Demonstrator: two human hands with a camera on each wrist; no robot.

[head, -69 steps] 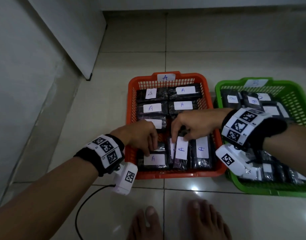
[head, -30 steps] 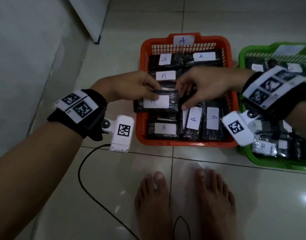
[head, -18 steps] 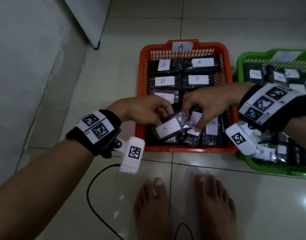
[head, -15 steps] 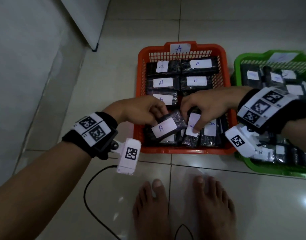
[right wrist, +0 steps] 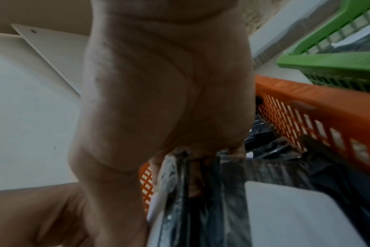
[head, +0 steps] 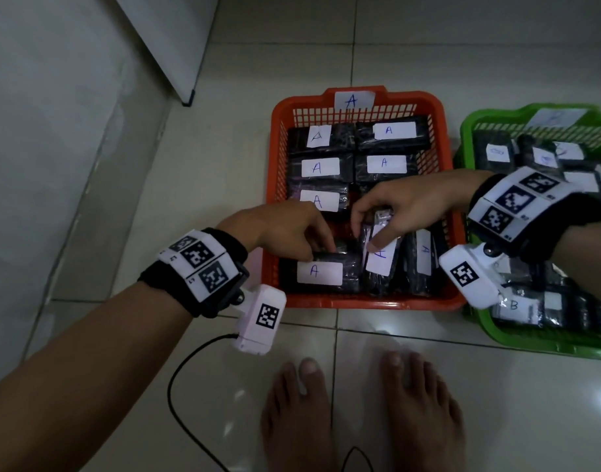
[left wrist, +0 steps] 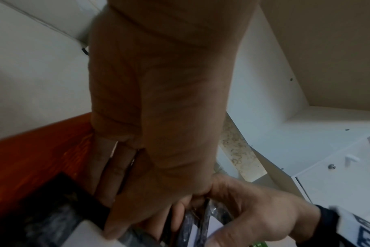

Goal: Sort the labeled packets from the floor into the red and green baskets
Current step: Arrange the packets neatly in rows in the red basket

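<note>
The red basket [head: 360,303], tagged A, holds several black packets with white A labels. My left hand [head: 312,247] reaches into its front left corner, fingers curled over the far edge of a flat A packet [head: 350,272] lying there. My right hand [head: 370,233] pinches the top of an upright A packet [head: 380,267] just to the right of it. In the right wrist view my fingers [right wrist: 192,168] grip that packet's [right wrist: 211,208] top edge. The green basket [head: 530,345] at right holds B packets [head: 516,306].
My bare feet [head: 299,403] stand just in front of the red basket on the tiled floor. A black cable [head: 176,379] trails from the left wrist camera. A white panel [head: 166,39] leans at the far left beside a wall.
My left hand has lowered the A packet from a tilted hold above the basket until it lies flat in the front left corner. My right hand stays on the upright packet.
</note>
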